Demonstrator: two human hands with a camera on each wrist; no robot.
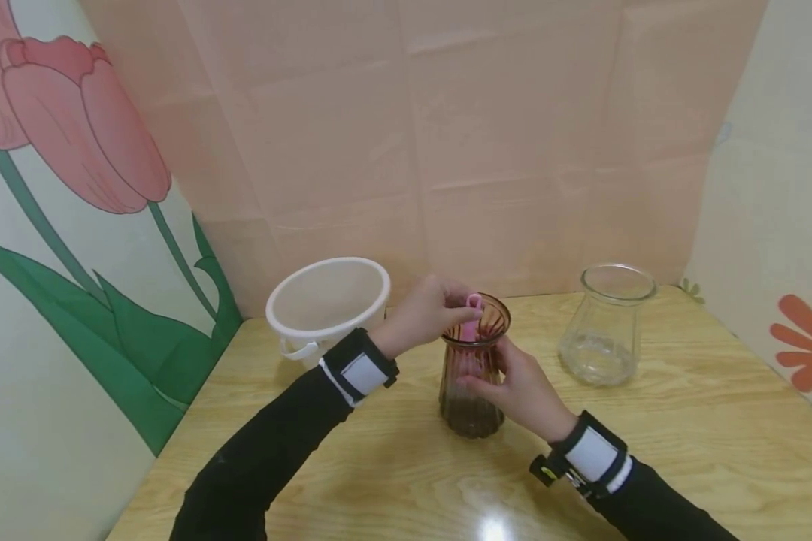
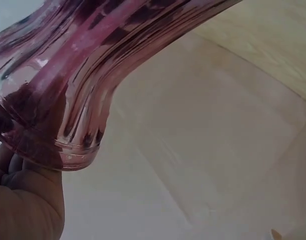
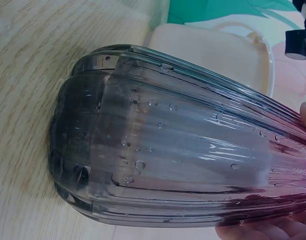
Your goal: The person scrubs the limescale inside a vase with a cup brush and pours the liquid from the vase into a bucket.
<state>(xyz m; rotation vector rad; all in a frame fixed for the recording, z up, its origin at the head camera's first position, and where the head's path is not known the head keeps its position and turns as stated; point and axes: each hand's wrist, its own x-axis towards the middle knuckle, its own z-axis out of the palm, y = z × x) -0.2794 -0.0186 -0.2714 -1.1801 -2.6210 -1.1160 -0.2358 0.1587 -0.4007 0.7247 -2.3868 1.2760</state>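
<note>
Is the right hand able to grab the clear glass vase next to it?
Probably yes: the clear vase stands apart with bare table between, but the right hand now holds the ribbed vase.

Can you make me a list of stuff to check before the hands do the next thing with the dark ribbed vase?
1. Right hand holds the ribbed vase at its side: ok.
2. Left hand pinches the pink thing at the rim: ok.
3. Vase upright on the table: ok.
4. Clear vase stands apart: ok.
5. White bucket stands apart: ok.
6. How deep the pink thing reaches: cannot tell.
</note>
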